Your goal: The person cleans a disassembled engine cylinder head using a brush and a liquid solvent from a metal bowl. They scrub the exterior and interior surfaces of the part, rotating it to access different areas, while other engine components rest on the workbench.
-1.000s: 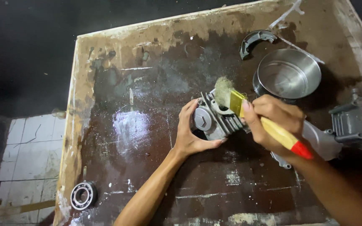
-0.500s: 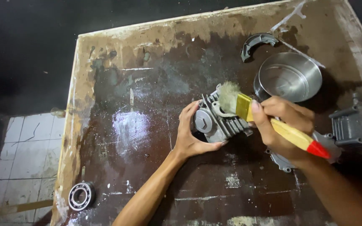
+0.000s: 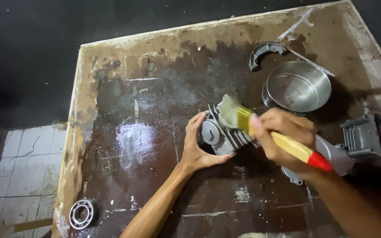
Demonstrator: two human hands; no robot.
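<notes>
A finned grey metal engine part point(image 3: 224, 132) stands on the stained wooden table point(image 3: 146, 141) near its middle. My left hand point(image 3: 196, 145) wraps around its left side and steadies it. My right hand point(image 3: 283, 136) grips a paintbrush point(image 3: 265, 132) with a yellow handle and red tip. Its pale bristles press on the top of the finned part.
A round steel bowl point(image 3: 297, 86) sits just behind my right hand. A curved dark metal piece point(image 3: 263, 52) lies beyond it. A grey engine casing point(image 3: 371, 136) is at the right edge, a flat cover point(image 3: 331, 156) under my wrist. A ball bearing point(image 3: 82, 213) rests at the front left corner.
The brush has stroked down and left across the finned part's top. My left hand keeps its hold. The view has shifted slightly.
</notes>
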